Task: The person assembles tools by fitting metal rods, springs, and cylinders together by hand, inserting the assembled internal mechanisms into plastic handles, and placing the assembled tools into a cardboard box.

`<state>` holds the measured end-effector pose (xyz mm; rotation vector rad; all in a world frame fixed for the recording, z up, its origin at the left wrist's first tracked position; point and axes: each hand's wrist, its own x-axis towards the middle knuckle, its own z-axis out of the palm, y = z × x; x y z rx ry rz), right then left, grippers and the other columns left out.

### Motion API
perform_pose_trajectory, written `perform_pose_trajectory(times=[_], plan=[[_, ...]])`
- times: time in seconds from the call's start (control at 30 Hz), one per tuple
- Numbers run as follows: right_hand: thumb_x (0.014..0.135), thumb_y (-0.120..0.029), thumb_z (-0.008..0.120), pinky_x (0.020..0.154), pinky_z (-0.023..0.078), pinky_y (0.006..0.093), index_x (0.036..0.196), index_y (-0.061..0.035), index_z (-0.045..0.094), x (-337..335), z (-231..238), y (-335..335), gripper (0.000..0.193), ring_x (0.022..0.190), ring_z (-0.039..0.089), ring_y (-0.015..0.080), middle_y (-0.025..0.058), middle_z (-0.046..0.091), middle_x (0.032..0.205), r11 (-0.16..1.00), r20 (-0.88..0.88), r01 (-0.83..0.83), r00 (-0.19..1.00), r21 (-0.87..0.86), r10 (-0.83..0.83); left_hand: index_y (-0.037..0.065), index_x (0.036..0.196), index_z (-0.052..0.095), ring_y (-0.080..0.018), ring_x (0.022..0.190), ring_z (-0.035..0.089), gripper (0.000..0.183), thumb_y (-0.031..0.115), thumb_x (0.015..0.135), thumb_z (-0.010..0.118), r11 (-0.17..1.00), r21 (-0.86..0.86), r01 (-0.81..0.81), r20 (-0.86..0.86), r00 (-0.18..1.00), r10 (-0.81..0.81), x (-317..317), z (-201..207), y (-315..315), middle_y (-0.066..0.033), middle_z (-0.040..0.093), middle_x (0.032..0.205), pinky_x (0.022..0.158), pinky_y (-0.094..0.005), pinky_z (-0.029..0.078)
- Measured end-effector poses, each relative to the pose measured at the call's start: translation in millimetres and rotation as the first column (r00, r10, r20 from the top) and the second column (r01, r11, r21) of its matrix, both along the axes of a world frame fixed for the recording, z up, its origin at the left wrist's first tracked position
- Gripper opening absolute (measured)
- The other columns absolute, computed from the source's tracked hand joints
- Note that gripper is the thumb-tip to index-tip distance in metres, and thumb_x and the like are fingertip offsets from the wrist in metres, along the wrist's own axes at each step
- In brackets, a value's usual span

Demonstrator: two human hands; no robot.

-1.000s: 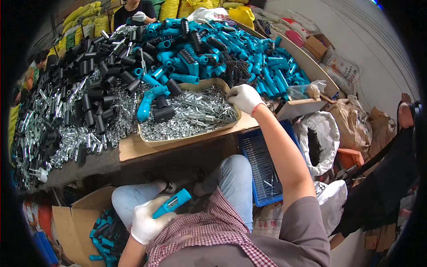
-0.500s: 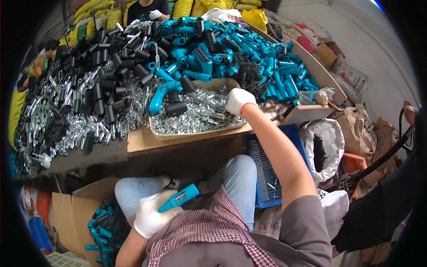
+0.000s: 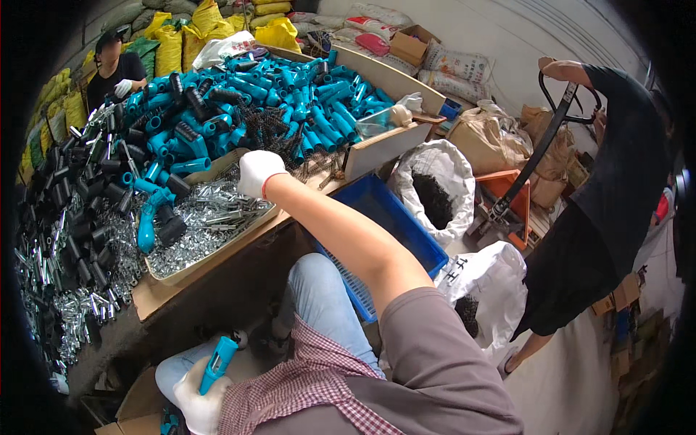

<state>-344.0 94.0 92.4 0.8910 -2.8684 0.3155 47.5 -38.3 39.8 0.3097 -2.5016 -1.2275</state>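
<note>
My left hand [image 3: 197,406], in a white glove, is closed round a teal plastic tubular handle [image 3: 218,365] with a long slot in its side. It is low, by my lap. My gloved right hand [image 3: 259,172] reaches over the right end of a shallow cream tray [image 3: 190,270] heaped with small metal parts [image 3: 210,217]. Its fingers look curled; what they hold, if anything, is hidden. Across the tray's left part lie a bent teal housing [image 3: 148,221] and a black sleeve [image 3: 171,228].
Teal housings [image 3: 250,90] and black sleeves [image 3: 80,217] are heaped on the table. A blue crate [image 3: 428,250] and open white sacks [image 3: 464,167] stand right of my knee. A person [image 3: 616,181] holds a pallet-truck handle [image 3: 544,145]; another person [image 3: 112,80] sits across the table.
My view has swung right, so the table sits further left and the person with the pallet truck shows more fully. My left hand still holds the teal handle; my right hand stays at the tray.
</note>
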Motion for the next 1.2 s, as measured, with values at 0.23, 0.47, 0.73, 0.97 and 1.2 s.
perform_pose_trajectory(times=[0.23, 0.47, 0.73, 0.97, 1.2], plan=[[0.074, -0.022, 0.068, 0.081, 0.053, 0.0410, 0.093, -0.0052, 0.073, 29.6, 16.3, -3.7, 0.026, 0.089, 0.068, 0.0354, 0.0184, 0.071, 0.093, 0.885, 0.038, -0.301, 0.941, -0.355, 0.336, -0.004, 0.100, 0.069, -0.0245, 0.071, 0.066, 0.037, 0.011, 0.067, 0.074, 1.000, -0.011, -0.011, 0.055, 0.998, 0.012, -2.2, 4.3, -4.3, -0.0165, 0.067, 0.080, 0.069, -0.0345, 0.052], [0.073, -0.011, 0.074, 0.074, 0.054, 0.0363, 0.087, -0.0059, 0.071, 164.6, 11.4, 20.4, 0.016, 0.080, 0.068, 0.0261, 0.0100, 0.068, 0.083, 0.590, 0.219, -0.644, 0.565, -0.487, 0.796, 0.005, 0.103, 0.071, -0.0358, 0.074, 0.068, 0.039, 0.020, 0.069, 0.081, 0.997, -0.064, 0.044, 0.025, 0.999, -0.042, -12.2, 17.7, -9.1, -0.0188, 0.069, 0.083, 0.067, -0.0391, 0.054], [0.073, -0.017, 0.072, 0.074, 0.049, 0.0395, 0.082, -0.0091, 0.065, 202.3, -11.0, -2.0, 0.014, 0.083, 0.061, 0.0283, 0.0076, 0.061, 0.084, 0.296, -0.069, -0.905, 0.331, -0.304, 0.941, 0.006, 0.099, 0.070, -0.0347, 0.070, 0.068, 0.037, 0.025, 0.070, 0.081, 0.989, -0.133, 0.060, -0.029, 0.997, -0.065, -3.5, 6.5, -10.0, -0.0153, 0.068, 0.077, 0.062, -0.0405, 0.053], [0.072, -0.021, 0.064, 0.062, 0.052, 0.0436, 0.069, -0.0065, 0.062, 217.9, -11.0, -5.0, 0.014, 0.070, 0.064, 0.0318, 0.0106, 0.062, 0.071, 0.362, -0.079, -0.920, 0.376, -0.151, 0.923, 0.003, 0.084, 0.069, -0.0386, 0.071, 0.067, 0.026, 0.022, 0.070, 0.079, 0.995, -0.072, 0.066, 0.043, 0.997, -0.064, -16.3, -6.3, -10.5, -0.0193, 0.066, 0.075, 0.062, -0.0425, 0.052], [0.071, -0.023, 0.072, 0.064, 0.056, 0.0385, 0.085, -0.0048, 0.076, 239.8, -28.1, -25.2, 0.022, 0.075, 0.072, 0.0254, 0.0104, 0.073, 0.083, 0.520, 0.368, -0.836, 0.546, 0.178, 0.752, 0.001, 0.075, 0.070, -0.0288, 0.057, 0.062, 0.021, 0.015, 0.060, 0.077, 0.943, -0.326, -0.066, 0.009, 0.997, 0.072, -15.9, -24.2, 8.1, -0.0172, 0.063, 0.064, 0.056, -0.0361, 0.047]])
